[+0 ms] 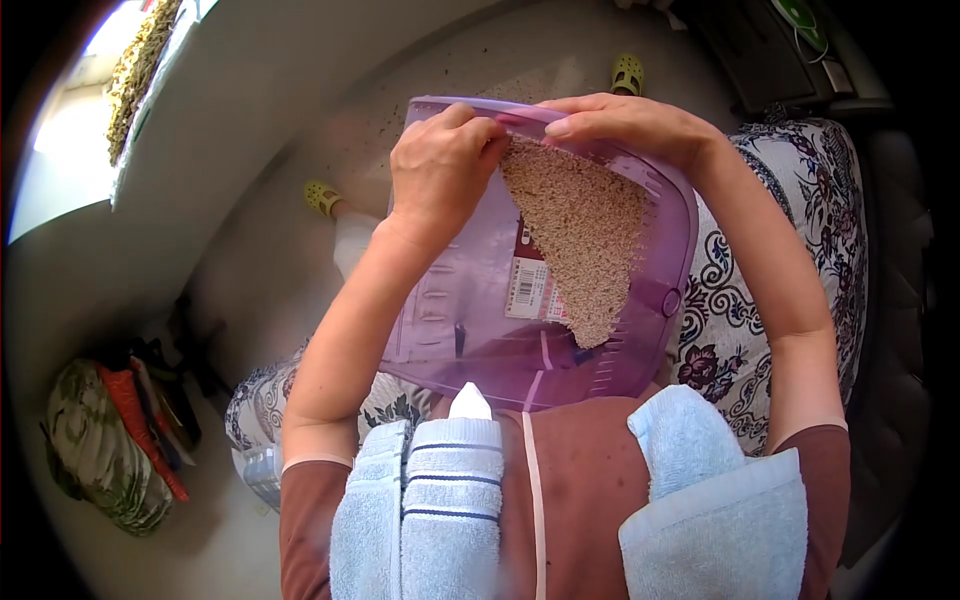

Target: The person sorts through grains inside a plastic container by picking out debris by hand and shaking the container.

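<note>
A see-through purple plastic tub (425, 300) rests across my lap, with a spread of small beige grains (585, 220) along its right side. Printed packaging with a barcode (525, 288) shows beside the grains; whether it lies in the tub or beneath it, I cannot tell. Over the tub's far left part, my left hand (445, 165) has its fingers curled together at the edge of the grains. What they pinch, if anything, is hidden. My right hand (625, 125) grips the far rim, thumb on the inner side.
Patterned fabric (790, 230) covers a seat at right, next to a dark padded surface (895, 350). Feet in yellow-green clogs (627, 75) stand on the floor. Bags (105, 440) lie at lower left. Light blue towels (450, 500) hang over my chest. A bright ledge (140, 80) is at upper left.
</note>
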